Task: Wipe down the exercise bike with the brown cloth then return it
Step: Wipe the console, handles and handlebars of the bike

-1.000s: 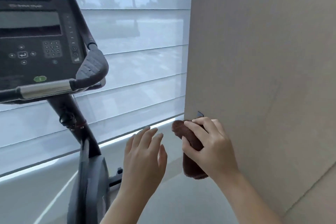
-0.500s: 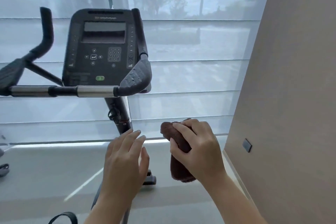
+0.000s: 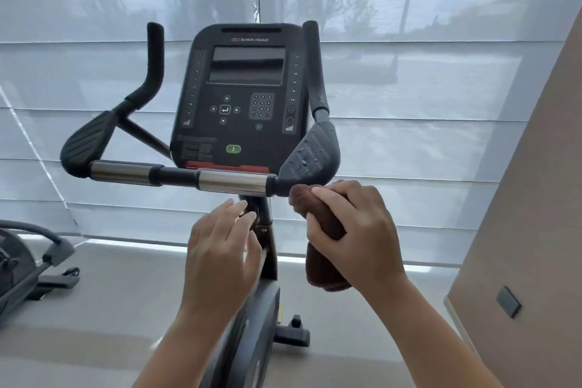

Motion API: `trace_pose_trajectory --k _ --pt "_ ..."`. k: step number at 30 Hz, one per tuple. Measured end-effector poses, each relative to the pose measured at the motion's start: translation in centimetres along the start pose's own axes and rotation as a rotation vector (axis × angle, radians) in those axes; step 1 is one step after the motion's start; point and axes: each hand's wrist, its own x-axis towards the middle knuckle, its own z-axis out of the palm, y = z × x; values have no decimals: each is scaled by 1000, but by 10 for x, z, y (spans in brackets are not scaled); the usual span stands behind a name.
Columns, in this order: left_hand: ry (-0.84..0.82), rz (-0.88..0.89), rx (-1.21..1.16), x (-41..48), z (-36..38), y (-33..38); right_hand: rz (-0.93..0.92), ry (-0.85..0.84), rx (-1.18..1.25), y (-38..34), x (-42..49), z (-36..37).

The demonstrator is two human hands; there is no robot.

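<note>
The black exercise bike point(image 3: 242, 104) stands straight ahead, its console facing me and its handlebar point(image 3: 176, 178) running across the middle of the view. Water drops sit on the bike's right elbow pad point(image 3: 310, 154). My right hand point(image 3: 359, 236) grips the rolled brown cloth point(image 3: 324, 271) just below that pad; the cloth's top end nearly touches the bar's right end. My left hand point(image 3: 220, 255) hovers with relaxed fingers in front of the bike's stem point(image 3: 267, 249), holding nothing.
Sheer window blinds point(image 3: 409, 104) fill the background. A beige wall point(image 3: 535, 198) with a small dark plate point(image 3: 507, 301) stands at the right. Part of another dark machine point(image 3: 22, 264) sits on the pale floor at the left.
The view has swung left, so the bike now sits centred instead of at the left edge. Both hands have risen toward the handlebar, the cloth still in my right hand.
</note>
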Motion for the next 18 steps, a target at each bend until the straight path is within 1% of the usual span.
trace_pose_trajectory --k 4,6,10,12,14,16,18 --pt "55 1 47 29 6 -54 3 51 26 -20 43 43" --pt "59 13 77 43 11 -79 3 45 12 -33 59 66" --pt "36 58 107 65 25 -116 25 -40 -117 -49 83 113" --pt "12 83 100 72 33 -127 60 -112 -172 -49 83 133" --pt "-11 102 84 76 43 -136 79 -165 -280 -46 74 150" --pt "-35 100 56 77 52 -146 92 -151 -400 -46 65 163" --pt "-44 89 30 76 59 -153 109 -109 -438 -50 67 173"
